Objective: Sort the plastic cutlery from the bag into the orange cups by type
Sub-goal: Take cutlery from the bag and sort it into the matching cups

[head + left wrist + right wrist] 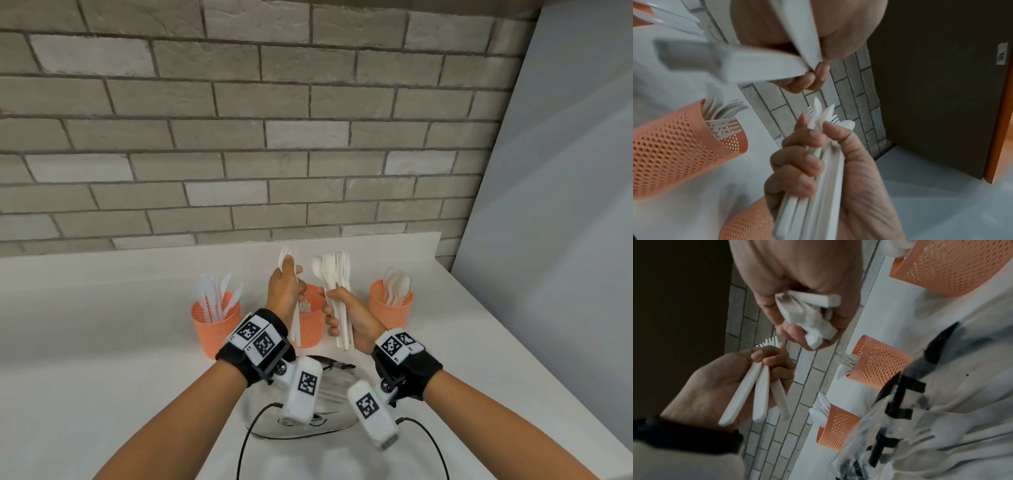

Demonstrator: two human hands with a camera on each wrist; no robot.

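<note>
Nearest the head camera, a crinkled clear plastic bag (301, 421) with black print lies on the smooth white counter (102, 377), below both wrists. Beyond it stand three orange perforated cups in a row. The left cup (214, 329) holds white knives, blades up. Above the middle cup (308, 322), which holds forks with tines up, the left hand (282, 287) has its fingers curled round three white forks (756, 391); their long axes run near vertical, tines up, flat handles hanging toward the cup. Just beside it, the right hand (346, 317) grips a mixed bundle of cutlery (337, 291), fingers wrapped round the handles; spoon bowls and tines point up, handle ends down. The right cup (390, 305) holds cream spoons, bowls up. A grey brick wall (239, 120) rises behind.
</note>
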